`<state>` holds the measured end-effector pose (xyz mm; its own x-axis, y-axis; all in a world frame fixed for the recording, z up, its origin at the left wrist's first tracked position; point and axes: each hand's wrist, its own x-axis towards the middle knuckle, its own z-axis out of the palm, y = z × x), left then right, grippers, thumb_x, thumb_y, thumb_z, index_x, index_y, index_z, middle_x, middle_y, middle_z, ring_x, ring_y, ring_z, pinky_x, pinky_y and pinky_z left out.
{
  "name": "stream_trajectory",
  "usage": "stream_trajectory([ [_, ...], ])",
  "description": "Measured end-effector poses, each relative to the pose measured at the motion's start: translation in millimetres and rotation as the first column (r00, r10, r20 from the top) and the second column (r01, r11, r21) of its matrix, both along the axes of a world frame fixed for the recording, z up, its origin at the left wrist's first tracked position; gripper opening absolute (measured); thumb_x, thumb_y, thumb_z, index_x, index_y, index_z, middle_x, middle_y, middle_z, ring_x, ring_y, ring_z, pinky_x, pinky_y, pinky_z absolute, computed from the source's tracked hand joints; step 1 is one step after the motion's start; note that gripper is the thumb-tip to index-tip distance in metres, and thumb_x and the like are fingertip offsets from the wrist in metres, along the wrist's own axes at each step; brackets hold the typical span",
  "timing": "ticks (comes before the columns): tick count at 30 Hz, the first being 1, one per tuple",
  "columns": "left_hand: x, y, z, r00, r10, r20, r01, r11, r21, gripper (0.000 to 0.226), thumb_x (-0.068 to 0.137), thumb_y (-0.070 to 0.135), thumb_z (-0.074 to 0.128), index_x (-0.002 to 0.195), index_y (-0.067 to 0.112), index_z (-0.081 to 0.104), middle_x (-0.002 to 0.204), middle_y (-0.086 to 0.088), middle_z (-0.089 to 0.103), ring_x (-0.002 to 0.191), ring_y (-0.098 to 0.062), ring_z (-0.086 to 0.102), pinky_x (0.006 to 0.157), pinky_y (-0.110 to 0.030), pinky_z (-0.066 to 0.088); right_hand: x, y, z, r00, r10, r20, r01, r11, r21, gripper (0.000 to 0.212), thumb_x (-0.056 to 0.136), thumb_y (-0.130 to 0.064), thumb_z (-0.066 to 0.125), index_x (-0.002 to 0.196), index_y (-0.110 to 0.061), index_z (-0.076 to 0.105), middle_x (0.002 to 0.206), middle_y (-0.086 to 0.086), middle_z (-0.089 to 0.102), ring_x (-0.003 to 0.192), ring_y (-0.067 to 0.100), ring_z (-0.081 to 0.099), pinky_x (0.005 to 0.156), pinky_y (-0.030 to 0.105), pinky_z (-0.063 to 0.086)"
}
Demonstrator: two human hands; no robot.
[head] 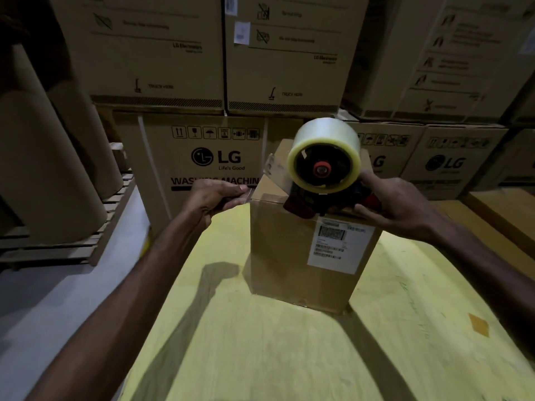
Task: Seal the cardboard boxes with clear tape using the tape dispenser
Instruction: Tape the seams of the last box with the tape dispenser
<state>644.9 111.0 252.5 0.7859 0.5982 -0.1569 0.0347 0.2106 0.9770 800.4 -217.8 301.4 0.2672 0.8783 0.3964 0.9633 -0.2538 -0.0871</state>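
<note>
— Pinching the loose end of the tape (248, 195) in my left hand (215, 198), fingers (231, 194) closed on it, just off the top left edge of the box (301, 256).

— And the other hand?

— My right hand (396, 204) is curled round the handle of the tape dispenser (324, 195), which rests on the box top right beneath it.

— What could spoil it?

— If my left pinch slips, the strip could snap back and stick to itself. If I pull crooked, it may wrinkle or miss the seam. The box looks light, so a sideways push might slide it across the tabletop (260, 348).
</note>
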Motion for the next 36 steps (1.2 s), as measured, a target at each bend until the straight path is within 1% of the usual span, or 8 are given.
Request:
stream_trajectory([
  [5, 5, -3, -9, 1.0, 0.006, 0.021, -0.005, 0.999, -0.036, 0.008, 0.084, -0.004, 0.079, 0.088, -0.009, 0.075, 0.074, -0.019, 0.075, 0.052, -0.013, 0.069, 0.055, -0.018, 0.058, 5, -1, -2, 0.999, 0.019, 0.041, -0.02, 1.0, 0.013, 0.053, 0.094, -0.043, 0.051, 0.143, -0.028, 0.035, 0.101, 0.011, 0.072, 0.08, 0.016, 0.064, 0.063, 0.027, 0.048],
  [10, 7, -5, -24, 1.0, 0.005, 0.029, -0.002, 0.993, -0.118, 0.009, 0.084, -0.002, 0.079, 0.091, -0.006, 0.076, 0.078, -0.016, 0.076, 0.059, -0.011, 0.071, 0.058, -0.016, 0.059, 7, 0, -3, 1.0, 0.022, -0.018, -0.022, 1.0, 0.009, 0.056, 0.093, -0.036, 0.056, 0.145, -0.032, 0.035, 0.106, 0.011, 0.073, 0.085, 0.019, 0.068, 0.067, 0.036, 0.057],
  [15, 9, -11, -39, 0.998, 0.033, 0.048, -0.021, 0.975, -0.22, 0.006, 0.087, -0.003, 0.075, 0.093, -0.004, 0.075, 0.084, -0.011, 0.077, 0.069, -0.009, 0.074, 0.061, -0.013, 0.057, 7, 0, -1, 0.999, 0.049, -0.017, -0.049, 0.999, -0.008, 0.054, 0.093, -0.047, 0.047, 0.144, -0.033, 0.04, 0.11, 0.008, 0.073, 0.091, 0.019, 0.07, 0.072, 0.043, 0.061],
  [20, 9, -18, -49, 0.999, 0.037, 0.02, -0.029, 0.946, -0.323, 0.008, 0.089, 0.012, 0.079, 0.087, 0.007, 0.073, 0.063, -0.003, 0.068, 0.045, 0.0, 0.057, 0.047, -0.008, 0.05, 9, -1, -2, 0.999, 0.047, -0.023, -0.047, 0.999, -0.02, 0.052, 0.095, -0.045, 0.05, 0.144, -0.032, 0.041, 0.109, 0.008, 0.073, 0.09, 0.021, 0.071, 0.07, 0.044, 0.062],
  [25, 8, -29, -53, 0.997, 0.047, 0.068, -0.011, 0.891, -0.453, 0.008, 0.096, 0.011, 0.07, 0.103, 0.01, 0.074, 0.061, -0.002, 0.064, 0.041, -0.002, 0.052, 0.045, -0.009, 0.048, 10, -1, -2, 0.998, 0.062, -0.021, -0.063, 0.998, -0.016, 0.054, 0.094, -0.043, 0.05, 0.145, -0.03, 0.04, 0.106, 0.009, 0.074, 0.087, 0.021, 0.071, 0.069, 0.042, 0.061],
  [31, 13, -44, -49, 0.982, 0.17, -0.078, -0.187, 0.893, -0.409, 0.032, 0.082, 0.031, 0.087, 0.105, 0.014, 0.072, 0.108, -0.007, 0.061, 0.085, -0.015, 0.053, 0.052, -0.021, 0.05, 15, 0, -4, 0.997, 0.06, -0.038, -0.06, 0.998, -0.015, 0.056, 0.094, -0.046, 0.048, 0.147, -0.031, 0.04, 0.106, 0.007, 0.073, 0.087, 0.02, 0.071, 0.069, 0.046, 0.061],
  [34, 11, -55, -64, 0.963, 0.188, -0.191, -0.255, 0.866, -0.43, 0.065, 0.075, 0.049, 0.089, 0.119, 0.011, 0.06, 0.109, -0.009, 0.053, 0.08, -0.021, 0.051, 0.049, -0.027, 0.048, 16, -2, -4, 0.995, 0.083, -0.06, -0.084, 0.996, -0.018, 0.056, 0.095, -0.045, 0.048, 0.148, -0.033, 0.039, 0.105, 0.004, 0.073, 0.086, 0.016, 0.071, 0.069, 0.043, 0.062],
  [36, 9, -66, -75, 0.936, 0.253, -0.244, -0.326, 0.885, -0.332, 0.064, 0.079, 0.049, 0.086, 0.122, 0.009, 0.06, 0.117, -0.012, 0.06, 0.096, -0.027, 0.057, 0.067, -0.033, 0.051, 15, -3, -3, 0.995, 0.085, -0.055, -0.087, 0.996, -0.022, 0.055, 0.095, -0.045, 0.049, 0.149, -0.035, 0.039, 0.106, 0.003, 0.073, 0.087, 0.013, 0.07, 0.069, 0.041, 0.062],
])
